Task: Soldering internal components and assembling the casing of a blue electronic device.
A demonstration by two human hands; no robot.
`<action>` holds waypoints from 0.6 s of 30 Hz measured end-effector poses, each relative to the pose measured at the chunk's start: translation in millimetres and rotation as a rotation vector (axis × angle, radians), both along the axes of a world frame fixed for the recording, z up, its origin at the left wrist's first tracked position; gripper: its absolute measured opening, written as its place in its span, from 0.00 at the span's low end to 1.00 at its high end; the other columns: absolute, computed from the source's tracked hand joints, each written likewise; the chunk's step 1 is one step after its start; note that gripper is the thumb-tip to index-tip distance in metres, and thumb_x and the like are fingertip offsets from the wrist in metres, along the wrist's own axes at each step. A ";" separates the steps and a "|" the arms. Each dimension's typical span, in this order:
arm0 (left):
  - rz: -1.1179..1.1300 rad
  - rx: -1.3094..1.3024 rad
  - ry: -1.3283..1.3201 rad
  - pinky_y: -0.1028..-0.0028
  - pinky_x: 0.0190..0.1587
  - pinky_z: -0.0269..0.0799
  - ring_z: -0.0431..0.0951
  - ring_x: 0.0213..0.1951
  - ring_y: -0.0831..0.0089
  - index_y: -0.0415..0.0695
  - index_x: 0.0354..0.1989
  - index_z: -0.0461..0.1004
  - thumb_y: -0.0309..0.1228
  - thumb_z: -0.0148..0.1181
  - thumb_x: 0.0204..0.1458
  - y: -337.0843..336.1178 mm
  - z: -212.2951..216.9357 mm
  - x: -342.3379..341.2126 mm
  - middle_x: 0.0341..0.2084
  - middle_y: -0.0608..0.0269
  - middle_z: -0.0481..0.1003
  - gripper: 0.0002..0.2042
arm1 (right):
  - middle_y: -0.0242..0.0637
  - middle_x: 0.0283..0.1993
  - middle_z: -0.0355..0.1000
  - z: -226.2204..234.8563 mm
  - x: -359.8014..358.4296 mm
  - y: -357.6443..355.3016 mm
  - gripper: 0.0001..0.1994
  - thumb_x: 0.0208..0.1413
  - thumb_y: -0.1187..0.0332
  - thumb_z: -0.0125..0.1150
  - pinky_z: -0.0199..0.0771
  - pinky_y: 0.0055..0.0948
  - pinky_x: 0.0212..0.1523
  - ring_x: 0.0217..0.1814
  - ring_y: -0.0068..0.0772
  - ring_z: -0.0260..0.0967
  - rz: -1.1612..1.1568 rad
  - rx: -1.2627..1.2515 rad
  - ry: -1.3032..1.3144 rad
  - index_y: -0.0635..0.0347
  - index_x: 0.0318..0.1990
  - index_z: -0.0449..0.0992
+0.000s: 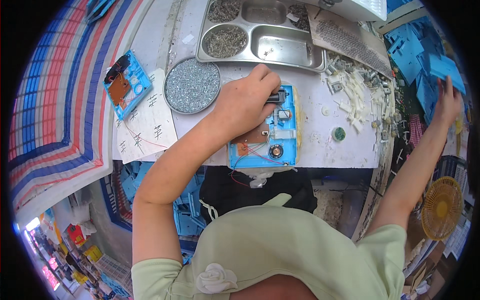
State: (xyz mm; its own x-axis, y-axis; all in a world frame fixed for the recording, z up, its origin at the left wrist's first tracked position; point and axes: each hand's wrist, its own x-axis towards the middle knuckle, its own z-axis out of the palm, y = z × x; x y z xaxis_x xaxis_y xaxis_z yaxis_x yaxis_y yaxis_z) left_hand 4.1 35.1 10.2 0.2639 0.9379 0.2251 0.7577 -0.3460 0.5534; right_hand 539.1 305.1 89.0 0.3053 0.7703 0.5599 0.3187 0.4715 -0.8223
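Assembly step in hand, by the look of it: an open blue plastic housing (272, 140) was pinned to the worktable (320, 145) under the left hand (245, 102), a small black part (276, 97) pinched at the fingertips over its top end. Grip closed on that part. A brown circuit board (255, 136), red wires and a round black component (275, 151) were exposed just below the grip.

Right hand (446, 102) was stretched well away to the right, at a stack of blue plastic shells (425, 65); whether closed on one cannot be told.

A round tin of screws (192, 85) sat just left of the grip, a steel compartment tray (260, 30) beyond it.

Next move judged to call for the housing held flat and the wires kept clear.
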 end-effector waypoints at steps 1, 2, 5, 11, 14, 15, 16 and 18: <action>-0.011 0.020 -0.013 0.62 0.38 0.77 0.79 0.37 0.56 0.46 0.42 0.70 0.27 0.71 0.45 0.8 -0.8 4.0 0.42 0.59 0.71 0.17 | 0.44 0.58 0.73 1.4 -20.2 -58.6 0.18 0.64 0.72 0.63 0.78 0.39 0.61 0.59 0.41 0.74 0.042 -0.025 0.075 0.73 0.57 0.71; -0.017 0.036 -0.020 0.63 0.38 0.77 0.79 0.37 0.56 0.46 0.44 0.71 0.27 0.70 0.45 1.6 -1.1 7.0 0.43 0.58 0.72 0.18 | 0.45 0.62 0.70 1.5 -45.2 -114.1 0.19 0.66 0.73 0.61 0.77 0.40 0.62 0.61 0.40 0.72 0.089 -0.053 0.155 0.71 0.61 0.68; 0.031 0.172 -0.119 0.68 0.36 0.79 0.80 0.36 0.64 0.44 0.53 0.72 0.27 0.68 0.51 -16.6 14.6 -2.3 0.45 0.58 0.74 0.20 | 0.51 0.72 0.60 -15.1 -171.1 -242.5 0.26 0.68 0.72 0.52 0.65 0.51 0.70 0.73 0.46 0.62 0.204 -0.168 0.429 0.66 0.71 0.58; 0.027 -0.645 -1.443 0.81 0.32 0.73 0.78 0.37 0.82 0.34 0.63 0.65 0.31 0.62 0.63 -49.1 45.7 18.4 0.45 0.61 0.78 0.23 | 0.46 0.60 0.72 -61.6 -295.4 -308.1 0.30 0.58 0.78 0.65 0.78 0.40 0.56 0.57 0.37 0.74 0.700 -0.416 0.653 0.64 0.68 0.62; 0.040 -0.543 -1.425 0.82 0.28 0.73 0.79 0.35 0.81 0.33 0.62 0.65 0.27 0.60 0.63 -46.2 41.4 1.0 0.43 0.60 0.79 0.21 | 0.45 0.53 0.75 -41.9 -300.0 -277.9 0.34 0.57 0.78 0.67 0.80 0.32 0.48 0.49 0.32 0.77 0.926 -0.680 0.701 0.66 0.69 0.58; 0.079 -0.509 -1.368 0.82 0.27 0.72 0.78 0.33 0.81 0.32 0.62 0.65 0.26 0.60 0.63 -47.4 44.8 0.0 0.42 0.60 0.79 0.21 | 0.43 0.48 0.76 -42.0 -300.4 -275.3 0.34 0.58 0.77 0.66 0.79 0.29 0.44 0.44 0.29 0.76 0.838 -0.725 0.625 0.66 0.70 0.57; 0.133 -0.531 -1.277 0.81 0.26 0.72 0.77 0.29 0.82 0.31 0.63 0.64 0.25 0.61 0.62 -49.8 46.7 -2.8 0.40 0.60 0.80 0.23 | 0.41 0.43 0.77 -42.7 -301.4 -274.0 0.34 0.59 0.76 0.65 0.78 0.26 0.40 0.39 0.27 0.76 0.749 -0.768 0.548 0.66 0.71 0.56; 0.222 -0.489 -1.064 0.78 0.25 0.71 0.75 0.25 0.82 0.29 0.65 0.62 0.24 0.62 0.60 -61.0 44.7 -6.9 0.35 0.60 0.80 0.27 | 0.36 0.33 0.76 -45.9 -302.7 -280.6 0.34 0.62 0.73 0.64 0.74 0.22 0.33 0.31 0.24 0.74 0.656 -0.761 0.304 0.66 0.72 0.55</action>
State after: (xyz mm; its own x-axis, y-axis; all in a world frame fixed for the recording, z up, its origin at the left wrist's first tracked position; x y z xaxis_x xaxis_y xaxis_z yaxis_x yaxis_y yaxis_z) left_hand -2.8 -25.9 54.9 -0.0180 0.9867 -0.1613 -0.1447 0.1571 0.9769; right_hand 236.5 24.5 43.1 -0.2531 0.9521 -0.1716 -0.0821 -0.1979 -0.9768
